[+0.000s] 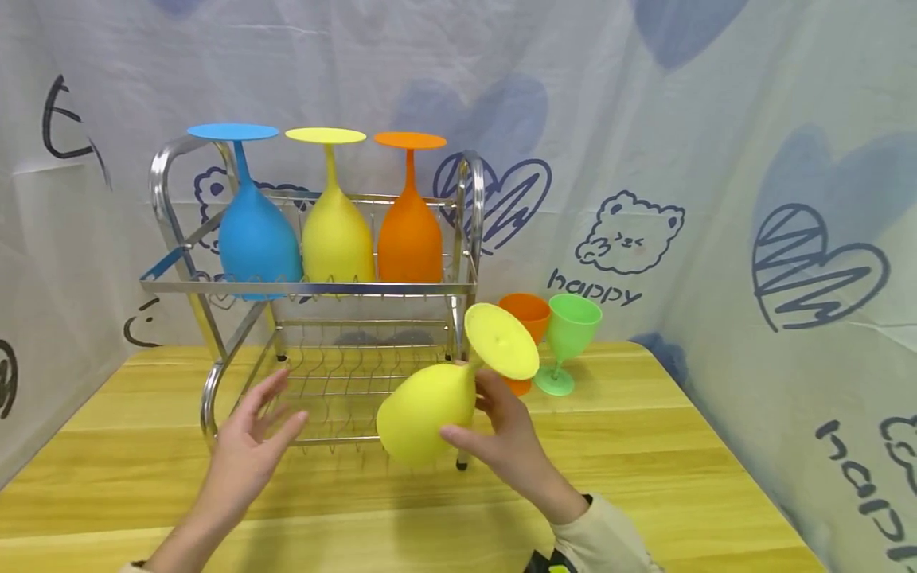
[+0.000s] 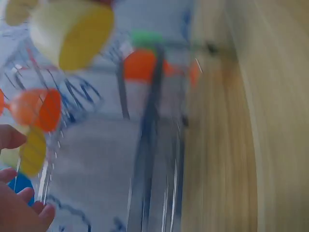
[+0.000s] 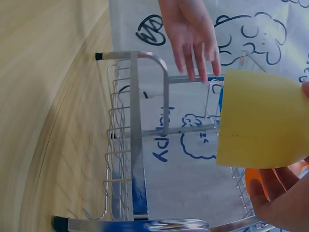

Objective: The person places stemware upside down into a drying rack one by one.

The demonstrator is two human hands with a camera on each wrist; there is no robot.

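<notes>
The right hand point(image 1: 509, 434) grips the tilted yellow goblet point(image 1: 430, 418) by its bowl; the left hand point(image 1: 254, 434), fingers spread, hovers just beside it.

A makeshift staged set, not a real kitchen: white sheets point(image 1: 645, 119) printed with bears and hearts hang behind and beside a wooden desk point(image 1: 645, 477) carrying a metal dish rack point(image 1: 315, 286).
</notes>
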